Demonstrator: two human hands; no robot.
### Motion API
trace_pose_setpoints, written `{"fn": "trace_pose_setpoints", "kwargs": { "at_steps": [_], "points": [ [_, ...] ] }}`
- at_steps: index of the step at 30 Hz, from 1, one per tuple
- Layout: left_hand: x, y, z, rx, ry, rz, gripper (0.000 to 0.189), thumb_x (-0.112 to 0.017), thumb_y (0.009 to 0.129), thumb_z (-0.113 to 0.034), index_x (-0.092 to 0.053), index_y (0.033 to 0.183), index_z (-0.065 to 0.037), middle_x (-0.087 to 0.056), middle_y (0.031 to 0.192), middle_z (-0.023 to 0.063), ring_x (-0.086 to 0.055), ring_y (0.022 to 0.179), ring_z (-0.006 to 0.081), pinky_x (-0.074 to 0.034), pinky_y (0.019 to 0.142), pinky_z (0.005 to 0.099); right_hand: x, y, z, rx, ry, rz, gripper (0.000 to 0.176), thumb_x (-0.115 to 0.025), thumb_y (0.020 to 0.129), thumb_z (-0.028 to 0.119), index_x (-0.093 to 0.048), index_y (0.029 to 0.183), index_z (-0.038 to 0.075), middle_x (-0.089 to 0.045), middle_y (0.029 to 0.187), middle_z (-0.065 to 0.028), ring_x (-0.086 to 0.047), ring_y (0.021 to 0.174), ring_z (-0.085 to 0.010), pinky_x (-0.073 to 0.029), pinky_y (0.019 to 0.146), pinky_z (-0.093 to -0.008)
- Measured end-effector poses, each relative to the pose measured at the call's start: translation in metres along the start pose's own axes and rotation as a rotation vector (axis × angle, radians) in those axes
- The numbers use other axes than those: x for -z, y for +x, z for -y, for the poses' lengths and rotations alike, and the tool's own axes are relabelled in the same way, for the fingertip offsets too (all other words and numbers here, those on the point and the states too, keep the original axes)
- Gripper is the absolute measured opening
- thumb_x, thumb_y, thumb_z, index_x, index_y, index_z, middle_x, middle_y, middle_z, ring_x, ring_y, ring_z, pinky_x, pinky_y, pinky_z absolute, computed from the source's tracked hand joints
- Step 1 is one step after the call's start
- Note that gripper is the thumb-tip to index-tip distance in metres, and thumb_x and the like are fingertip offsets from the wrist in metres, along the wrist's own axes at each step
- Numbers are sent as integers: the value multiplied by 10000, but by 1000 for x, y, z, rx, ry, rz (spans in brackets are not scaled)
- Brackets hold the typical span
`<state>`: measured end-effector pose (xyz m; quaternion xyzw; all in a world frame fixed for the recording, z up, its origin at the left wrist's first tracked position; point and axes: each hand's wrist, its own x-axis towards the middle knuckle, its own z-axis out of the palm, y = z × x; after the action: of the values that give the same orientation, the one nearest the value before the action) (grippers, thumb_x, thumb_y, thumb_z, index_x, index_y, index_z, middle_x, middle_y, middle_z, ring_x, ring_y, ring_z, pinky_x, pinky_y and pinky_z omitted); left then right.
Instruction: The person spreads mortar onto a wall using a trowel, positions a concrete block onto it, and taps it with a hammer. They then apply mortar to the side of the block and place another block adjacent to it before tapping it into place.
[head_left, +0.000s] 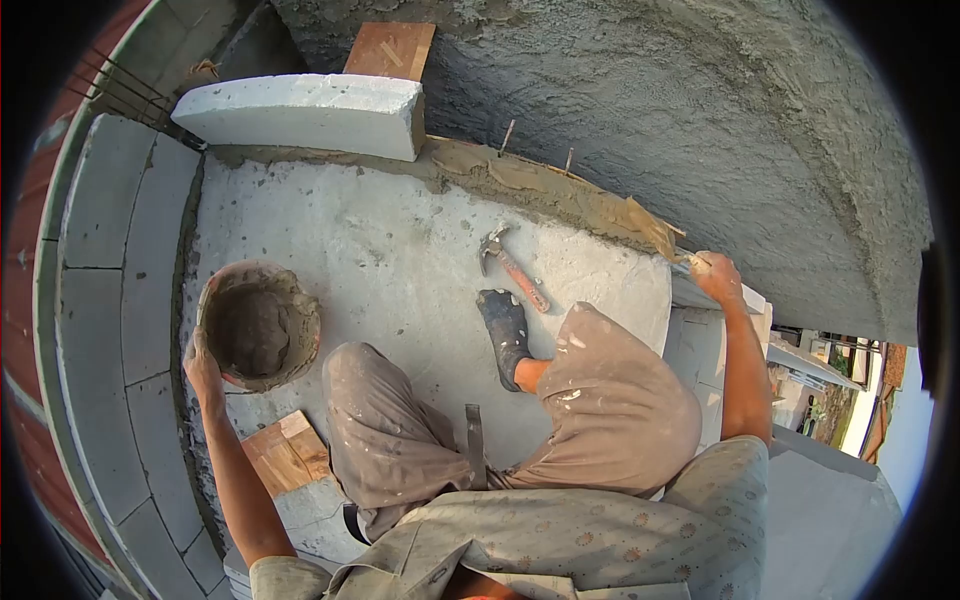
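Trowel [652, 228] held at the right-hand end of a mortar bed [480, 168]; its blade is smeared with wet mortar, and where blade ends and bed begins is hard to tell. The handle is enclosed by the curled fingers of the right hand [716, 277]. The mortar bed is spread in an uneven strip along the far edge of a pale floor [350, 230]. Bucket [312, 325] set on the floor at the left, part filled with grey-brown mortar [255, 330]; its near-left rim is grasped by the left hand [203, 368], arm stretched out.

At the left end of the bed, a white block [300, 112] is stood on edge, with a brown board [392, 50] partly hidden behind it. Two thin rods [507, 137] are seen upright at the bed's outer side.

Claw hammer [516, 272] laid on the floor between bed and foot, head pointed away, red handle worn. A dark, splashed sock [505, 335] is worn on the foot just beside it. Brown trousers [625, 400] are spotted with pale splashes. A wooden board [288, 455] is placed near the left knee, below the bucket.

Farther out, the left side is bounded by a wall of pale blocks [110, 260], the upper right by a rough grey surface [700, 120].
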<state>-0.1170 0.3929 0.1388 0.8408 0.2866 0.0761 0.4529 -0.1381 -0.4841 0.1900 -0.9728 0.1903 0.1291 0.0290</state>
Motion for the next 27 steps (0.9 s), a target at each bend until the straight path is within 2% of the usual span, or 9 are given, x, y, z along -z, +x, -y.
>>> {"fn": "trace_pose_setpoints", "kwargs": {
  "at_steps": [5, 8, 11, 14, 17, 20, 23, 25, 27],
  "points": [
    [7, -1, 4, 14, -14, 14, 566, -510, 1012, -440, -610, 1271, 53, -672, 1182, 139, -613, 1074, 222, -445, 953, 331, -106, -27, -37, -292, 1, -137, 441, -680, 823, 246, -646, 1256, 165, -681, 1138, -180, -647, 1056, -386, -513, 905, -484],
    [12, 7, 22, 34, -28, 6, 562, -506, 1016, -435, -607, 1275, 54, -672, 1178, 137, -614, 1069, 216, -448, 946, 326, -117, -36, -11, -352, -19, -181, 475, -685, 831, 250, -619, 1296, 183, -655, 1162, -187, -638, 1057, -406, -512, 905, -499],
    [14, 7, 22, 46, -54, 0, 551, -500, 1021, -422, -606, 1276, 55, -673, 1173, 132, -614, 1062, 211, -450, 939, 324, -117, -28, 6, -302, -56, -72, 474, -683, 837, 245, -615, 1303, 194, -637, 1171, -177, -636, 1056, -405, -513, 900, -498],
    [11, 2, 15, 37, -75, -2, 538, -492, 1026, -409, -608, 1275, 53, -675, 1169, 125, -615, 1052, 201, -452, 930, 320, -98, -34, 34, -223, 34, -96, 450, -691, 830, 262, -643, 1270, 181, -665, 1150, -160, -635, 1082, -371, -508, 913, -471],
    [15, 0, 22, 33, -77, -20, 528, -485, 1030, -402, -610, 1274, 50, -676, 1168, 116, -615, 1043, 190, -454, 922, 314, -95, -30, 32, -397, 166, -131, 400, -690, 831, 251, -667, 1222, 171, -678, 1143, -171, -637, 1082, -384, -512, 903, -476],
    [19, -1, 32, 46, -97, -26, 519, -482, 1034, -389, -598, 1289, 48, -667, 1192, 115, -613, 1061, 191, -455, 928, 311, -99, -17, 13, -488, 67, -99, 336, -691, 832, 252, -689, 1150, 146, -686, 1134, -175, -639, 1082, -391, -515, 899, -481],
    [22, -4, 33, 70, -90, -23, 511, -485, 1035, -372, -577, 1312, 47, -648, 1235, 118, -605, 1106, 201, -448, 953, 310, -99, -14, 40, -417, 28, -35, 281, -663, 845, 225, -692, 1102, 115, -687, 1116, -188, -653, 1042, -400, -527, 881, -494],
    [21, -7, 33, 63, -78, -48, 511, -483, 1035, -372, -580, 1305, 50, -648, 1233, 119, -602, 1110, 201, -442, 964, 311, -102, -15, 69, -294, 42, -49, 282, -653, 840, 202, -681, 1102, 100, -680, 1100, -203, -648, 1040, -402, -523, 885, -494],
    [20, -9, 32, 49, -76, -67, 517, -472, 1034, -387, -602, 1284, 46, -670, 1185, 123, -613, 1063, 198, -452, 931, 314, -108, -12, 102, -189, 48, -51, 286, -639, 838, 175, -666, 1111, 93, -667, 1085, -216, -639, 1043, -405, -517, 890, -492]
  ]
}}
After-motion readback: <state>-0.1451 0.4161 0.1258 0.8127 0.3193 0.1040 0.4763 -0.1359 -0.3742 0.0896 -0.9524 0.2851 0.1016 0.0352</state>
